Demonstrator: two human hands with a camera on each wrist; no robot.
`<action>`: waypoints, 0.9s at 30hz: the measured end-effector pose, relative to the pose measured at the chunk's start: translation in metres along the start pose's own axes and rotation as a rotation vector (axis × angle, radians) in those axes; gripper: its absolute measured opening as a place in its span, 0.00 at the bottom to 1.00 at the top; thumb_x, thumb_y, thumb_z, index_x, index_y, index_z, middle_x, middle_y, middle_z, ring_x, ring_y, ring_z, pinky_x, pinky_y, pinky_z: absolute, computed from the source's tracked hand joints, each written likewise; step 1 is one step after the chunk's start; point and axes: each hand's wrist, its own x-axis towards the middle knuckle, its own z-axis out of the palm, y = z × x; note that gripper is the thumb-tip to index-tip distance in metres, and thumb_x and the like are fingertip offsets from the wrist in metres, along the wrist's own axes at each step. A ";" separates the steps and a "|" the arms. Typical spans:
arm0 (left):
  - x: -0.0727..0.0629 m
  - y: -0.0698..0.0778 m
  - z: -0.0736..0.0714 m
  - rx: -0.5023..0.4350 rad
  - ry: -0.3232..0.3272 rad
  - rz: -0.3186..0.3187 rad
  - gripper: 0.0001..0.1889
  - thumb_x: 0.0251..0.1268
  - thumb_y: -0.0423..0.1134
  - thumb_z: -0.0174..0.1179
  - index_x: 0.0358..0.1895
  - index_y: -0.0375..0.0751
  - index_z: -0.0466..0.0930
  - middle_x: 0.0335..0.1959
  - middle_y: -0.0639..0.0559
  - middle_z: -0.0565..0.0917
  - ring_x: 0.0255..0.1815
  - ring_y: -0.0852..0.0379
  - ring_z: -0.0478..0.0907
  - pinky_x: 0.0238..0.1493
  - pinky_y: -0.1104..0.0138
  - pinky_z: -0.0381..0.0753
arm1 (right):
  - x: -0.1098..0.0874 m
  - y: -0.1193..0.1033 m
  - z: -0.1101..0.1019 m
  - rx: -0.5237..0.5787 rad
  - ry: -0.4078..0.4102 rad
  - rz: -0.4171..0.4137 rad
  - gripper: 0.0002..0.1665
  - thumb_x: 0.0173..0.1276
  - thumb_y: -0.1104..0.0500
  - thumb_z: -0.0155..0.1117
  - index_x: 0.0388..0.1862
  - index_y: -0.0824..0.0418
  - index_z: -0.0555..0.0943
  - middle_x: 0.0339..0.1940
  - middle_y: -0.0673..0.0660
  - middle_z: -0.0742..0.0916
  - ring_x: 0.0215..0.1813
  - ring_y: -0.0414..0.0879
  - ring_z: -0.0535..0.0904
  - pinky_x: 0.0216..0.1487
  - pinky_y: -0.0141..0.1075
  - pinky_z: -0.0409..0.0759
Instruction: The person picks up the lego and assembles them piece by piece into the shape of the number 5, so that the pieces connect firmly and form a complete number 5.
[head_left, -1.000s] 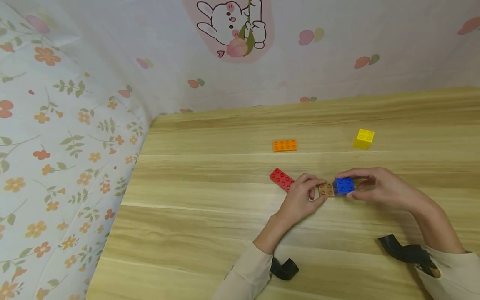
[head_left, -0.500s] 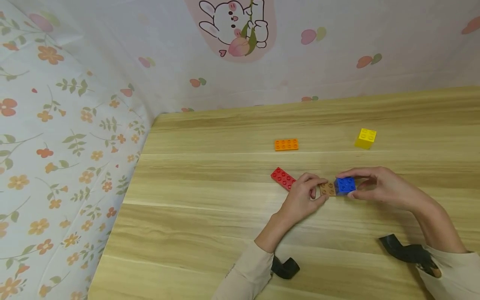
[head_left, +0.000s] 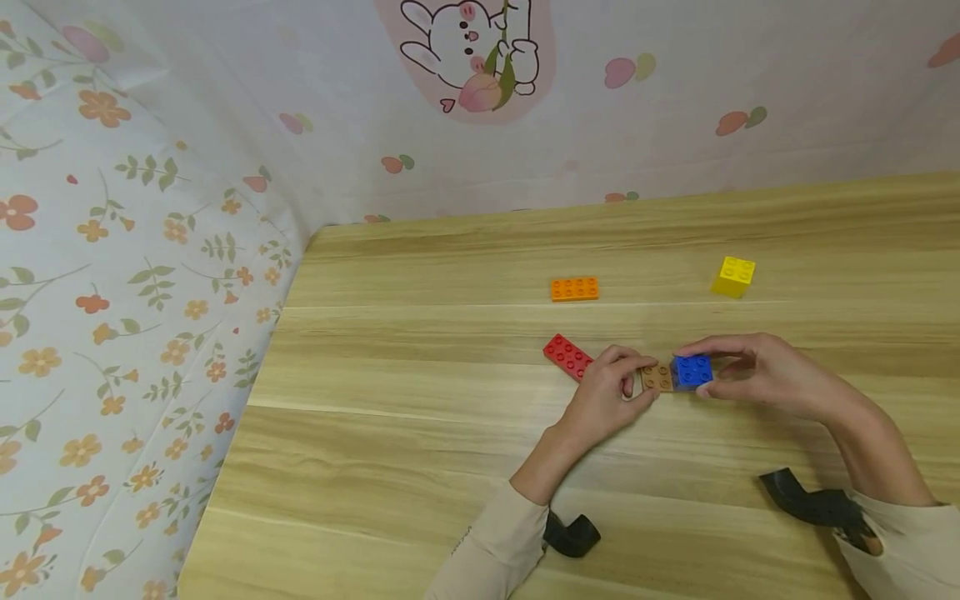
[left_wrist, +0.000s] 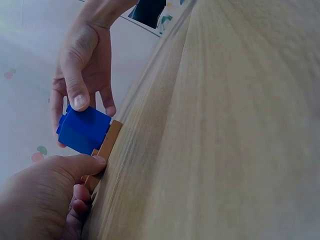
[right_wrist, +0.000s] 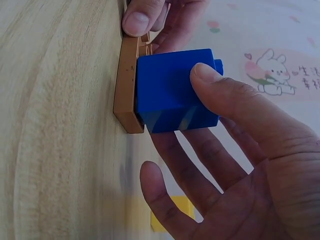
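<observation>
A flat brown toy brick (head_left: 657, 377) lies on the wooden table, its left end pinched between the thumb and fingers of my left hand (head_left: 606, 392). On its right end sits a blue building brick (right_wrist: 170, 87), studs up. My right hand (head_left: 757, 375) grips this blue brick by its sides, thumb on the near side and fingers on the far side. In the right wrist view a thin dark gap shows between part of the blue brick and the brown one. The left wrist view shows both hands close together, with the blue brick (left_wrist: 84, 129) over the brown brick (left_wrist: 111, 140).
A red flat brick (head_left: 567, 357) lies just left of my left hand, partly covered by it. Farther back are an orange flat brick (head_left: 574, 289) and a yellow brick (head_left: 734, 277). Black straps (head_left: 572, 536) hang from both sleeves. Patterned cloth (head_left: 322, 108) borders the table behind and left.
The whole head view has shifted slightly to the right. Both hands keep the same hold on the blue and brown bricks, with no visible movement between them.
</observation>
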 end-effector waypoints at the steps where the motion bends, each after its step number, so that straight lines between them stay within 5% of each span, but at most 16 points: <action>1: 0.000 0.000 0.000 0.000 0.000 -0.001 0.17 0.55 0.36 0.66 0.50 0.39 0.80 0.46 0.52 0.75 0.23 0.71 0.64 0.25 0.86 0.64 | 0.000 0.000 0.000 -0.003 -0.001 0.000 0.24 0.54 0.63 0.72 0.52 0.60 0.81 0.48 0.55 0.82 0.41 0.36 0.78 0.37 0.32 0.79; 6: -0.001 -0.001 0.000 0.003 0.000 -0.006 0.17 0.55 0.36 0.66 0.50 0.39 0.80 0.46 0.52 0.75 0.23 0.72 0.63 0.25 0.86 0.64 | 0.001 0.002 0.002 0.000 -0.004 0.005 0.23 0.54 0.63 0.72 0.52 0.60 0.81 0.48 0.55 0.82 0.41 0.36 0.78 0.36 0.32 0.79; 13: 0.000 0.000 -0.001 -0.003 -0.006 -0.004 0.17 0.56 0.36 0.66 0.50 0.39 0.80 0.46 0.52 0.75 0.23 0.72 0.63 0.25 0.86 0.64 | 0.001 0.006 0.001 0.139 -0.041 0.034 0.24 0.57 0.64 0.69 0.54 0.63 0.79 0.47 0.38 0.80 0.40 0.44 0.82 0.33 0.35 0.81; 27: 0.000 0.000 -0.001 -0.006 -0.009 -0.013 0.17 0.55 0.36 0.66 0.50 0.39 0.80 0.46 0.52 0.75 0.24 0.72 0.64 0.25 0.86 0.64 | 0.000 0.012 -0.001 0.210 -0.065 0.045 0.25 0.57 0.67 0.68 0.55 0.65 0.78 0.46 0.38 0.81 0.41 0.43 0.82 0.35 0.34 0.81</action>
